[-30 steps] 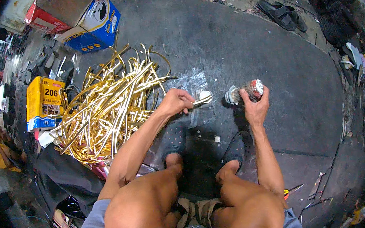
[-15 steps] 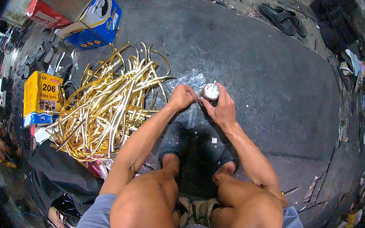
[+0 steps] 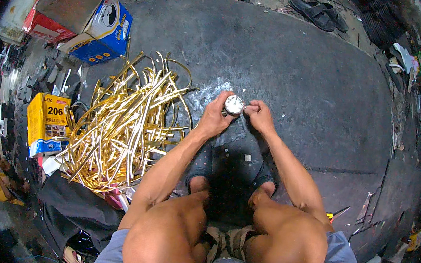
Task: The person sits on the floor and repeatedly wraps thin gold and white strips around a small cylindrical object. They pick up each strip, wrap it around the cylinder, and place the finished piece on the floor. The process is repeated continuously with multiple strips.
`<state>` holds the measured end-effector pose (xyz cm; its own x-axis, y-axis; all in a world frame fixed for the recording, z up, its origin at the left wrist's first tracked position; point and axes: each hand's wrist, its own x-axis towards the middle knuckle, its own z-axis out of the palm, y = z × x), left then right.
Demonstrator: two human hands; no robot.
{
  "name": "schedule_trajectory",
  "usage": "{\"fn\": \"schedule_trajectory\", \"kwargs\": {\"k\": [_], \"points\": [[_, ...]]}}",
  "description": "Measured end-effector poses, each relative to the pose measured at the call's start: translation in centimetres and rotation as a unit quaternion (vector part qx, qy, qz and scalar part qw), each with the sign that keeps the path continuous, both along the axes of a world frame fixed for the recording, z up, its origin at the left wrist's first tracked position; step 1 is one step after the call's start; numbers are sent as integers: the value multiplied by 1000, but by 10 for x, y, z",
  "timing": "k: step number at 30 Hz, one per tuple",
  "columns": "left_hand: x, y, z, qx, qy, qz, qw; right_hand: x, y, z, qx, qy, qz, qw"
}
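Observation:
Between my hands, a small round container (image 3: 234,104) shows a rim and a white top or white contents; I cannot tell which. My left hand (image 3: 216,114) is closed around its left side, thumb and fingers curved along the wall. At the container's right edge, my right hand (image 3: 260,117) has its fingertips pinched together. Whatever sits in that pinch, if anything, is too small to make out. Beneath both hands lies a dark mat (image 3: 302,90), with a white powdery smear (image 3: 204,96) just left of the container.
A tangled heap of shiny gold strips (image 3: 130,118) lies left of my arm. Beside it stand a yellow box (image 3: 50,122) and an open blue-and-red carton (image 3: 100,35). Black sandals (image 3: 318,13) rest at the far right. A pointed tool (image 3: 338,214) lies by my right knee.
The container has passed from my right hand to my left and shifted slightly left. My right hand has let go of its side and now pinches beside it.

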<state>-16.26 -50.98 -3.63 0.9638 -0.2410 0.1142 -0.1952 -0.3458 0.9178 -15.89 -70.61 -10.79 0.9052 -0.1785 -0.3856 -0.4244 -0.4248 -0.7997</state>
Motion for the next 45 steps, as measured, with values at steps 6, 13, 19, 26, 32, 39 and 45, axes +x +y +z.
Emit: {"fn": "schedule_trajectory", "kwargs": {"k": [6,13,19,26,32,39,45], "points": [[1,4,2,31,8,-9,999,19,11,-28,128,29,-42,990],[6,3,2,19,-5,-13,1000,15,8,50,200,32,-196,959],[4,8,-2,21,-15,-22,999,0,-73,189,356,-72,-233,902],[4,8,-2,26,-9,-31,999,10,-161,308,500,-181,-182,827],[3,14,4,45,27,-26,998,63,-179,330,541,-224,-69,807],[2,13,11,76,-17,-53,996,167,-230,426,406,-403,-133,810],[16,77,5,307,-148,119,933,134,-363,330,-372,-502,-184,759]]}}
